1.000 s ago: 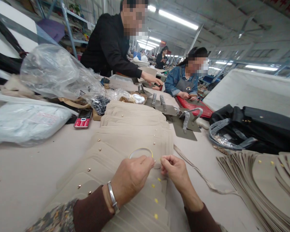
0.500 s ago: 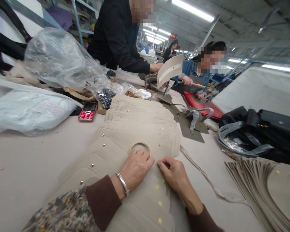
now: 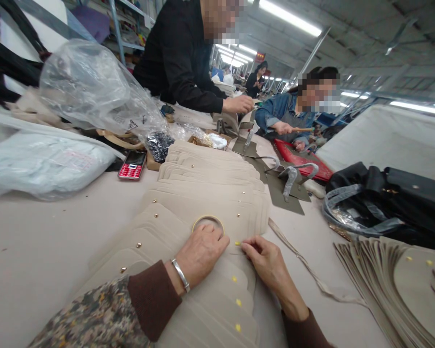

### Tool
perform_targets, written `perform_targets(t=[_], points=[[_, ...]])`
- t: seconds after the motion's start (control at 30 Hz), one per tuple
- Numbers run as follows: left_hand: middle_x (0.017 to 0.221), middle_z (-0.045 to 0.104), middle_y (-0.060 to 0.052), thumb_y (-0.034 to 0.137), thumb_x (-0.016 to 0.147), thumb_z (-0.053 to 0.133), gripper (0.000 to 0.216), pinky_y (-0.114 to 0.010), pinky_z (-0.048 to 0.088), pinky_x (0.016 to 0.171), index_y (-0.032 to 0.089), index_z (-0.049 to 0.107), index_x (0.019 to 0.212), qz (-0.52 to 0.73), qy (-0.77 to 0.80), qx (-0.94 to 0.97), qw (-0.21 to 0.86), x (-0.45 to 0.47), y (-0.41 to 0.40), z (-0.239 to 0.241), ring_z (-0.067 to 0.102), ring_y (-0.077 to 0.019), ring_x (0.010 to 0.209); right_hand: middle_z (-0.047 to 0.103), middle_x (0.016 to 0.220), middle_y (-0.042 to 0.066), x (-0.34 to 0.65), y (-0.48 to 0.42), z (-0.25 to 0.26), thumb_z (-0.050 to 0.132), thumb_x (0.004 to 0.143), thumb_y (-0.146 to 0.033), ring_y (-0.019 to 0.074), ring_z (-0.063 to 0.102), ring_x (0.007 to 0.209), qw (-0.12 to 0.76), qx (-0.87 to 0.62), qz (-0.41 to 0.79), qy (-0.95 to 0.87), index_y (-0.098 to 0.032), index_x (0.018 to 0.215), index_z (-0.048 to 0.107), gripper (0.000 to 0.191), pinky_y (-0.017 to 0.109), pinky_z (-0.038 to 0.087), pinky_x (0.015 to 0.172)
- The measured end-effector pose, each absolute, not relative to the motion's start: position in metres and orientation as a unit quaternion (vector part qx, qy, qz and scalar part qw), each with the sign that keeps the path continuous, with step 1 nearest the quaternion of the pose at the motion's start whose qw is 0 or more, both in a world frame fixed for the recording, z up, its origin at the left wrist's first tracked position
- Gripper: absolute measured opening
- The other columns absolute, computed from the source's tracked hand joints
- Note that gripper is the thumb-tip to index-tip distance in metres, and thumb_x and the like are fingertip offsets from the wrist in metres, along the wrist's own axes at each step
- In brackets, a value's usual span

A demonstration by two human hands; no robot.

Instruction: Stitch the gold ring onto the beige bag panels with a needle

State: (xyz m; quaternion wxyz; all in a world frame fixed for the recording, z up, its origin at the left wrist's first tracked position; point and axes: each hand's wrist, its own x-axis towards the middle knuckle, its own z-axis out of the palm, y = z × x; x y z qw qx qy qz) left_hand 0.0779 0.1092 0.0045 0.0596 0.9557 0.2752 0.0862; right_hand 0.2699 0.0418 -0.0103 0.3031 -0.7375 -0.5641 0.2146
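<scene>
My left hand [image 3: 205,251] lies over the overlapping beige panels [image 3: 199,193], its fingers curled on a yellow-edged roll of tape [image 3: 208,217]. Just to its right, my right hand [image 3: 266,258] has thumb and forefinger pinched together; whatever is between them is too small to make out. Beside those fingertips a small yellow piece of tape [image 3: 237,243] sits on a panel. More yellow pieces [image 3: 238,302] dot the panels nearer to me. Gold studs [image 3: 138,245] show along the panels' left side.
At right stand a fanned stack of beige panels [image 3: 380,275] and a black bag [image 3: 413,198]. A beige strip [image 3: 304,261] lies between. Left are a red phone [image 3: 132,166] and plastic-wrapped goods [image 3: 50,162]. Across the table, co-workers handle panels, near a red board [image 3: 300,162].
My right hand has shifted slightly right, and a yellow piece now shows beside its fingertips. My left hand stays on the tape roll. A co-worker's raised panel has been lowered.
</scene>
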Motion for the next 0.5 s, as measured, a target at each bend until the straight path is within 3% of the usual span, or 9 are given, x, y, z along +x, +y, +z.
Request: perform_targets(t=[0.17, 0.37, 0.5], points=[[0.087, 0.057, -0.006, 0.009, 0.091, 0.044, 0.014, -0.039, 0.040, 0.078, 0.018, 0.054, 0.087, 0.077, 0.274, 0.956, 0.066, 0.077, 0.107, 0.008, 0.049, -0.0229, 0.083, 0.073, 0.075, 0.004, 0.259, 0.041, -0.009, 0.056, 0.084, -0.032, 0.0187, 0.065, 0.068, 0.260, -0.747, 0.155, -0.592, -0.021, 0.075, 0.071, 0.021, 0.027, 0.044, 0.066], [0.086, 0.057, -0.005, 0.012, 0.091, 0.046, 0.011, -0.038, 0.042, 0.079, 0.018, 0.054, 0.088, 0.096, 0.269, 0.955, 0.077, 0.075, 0.108, 0.011, 0.050, -0.0223, 0.082, 0.069, 0.070, 0.002, 0.243, 0.052, -0.002, 0.052, 0.086, -0.026, 0.0144, 0.060, 0.062, 0.172, -0.755, 0.069, -0.629, -0.021, 0.076, 0.068, 0.019, 0.024, 0.036, 0.060], [0.085, 0.057, -0.005, 0.012, 0.092, 0.045, 0.012, -0.039, 0.043, 0.078, 0.018, 0.054, 0.086, 0.115, 0.271, 0.953, 0.073, 0.070, 0.112, 0.012, 0.050, -0.0221, 0.080, 0.068, 0.068, 0.000, 0.243, 0.047, 0.004, 0.052, 0.082, -0.020, 0.0126, 0.058, 0.062, 0.154, -0.744, 0.109, -0.641, -0.021, 0.073, 0.067, 0.018, 0.022, 0.034, 0.059]])
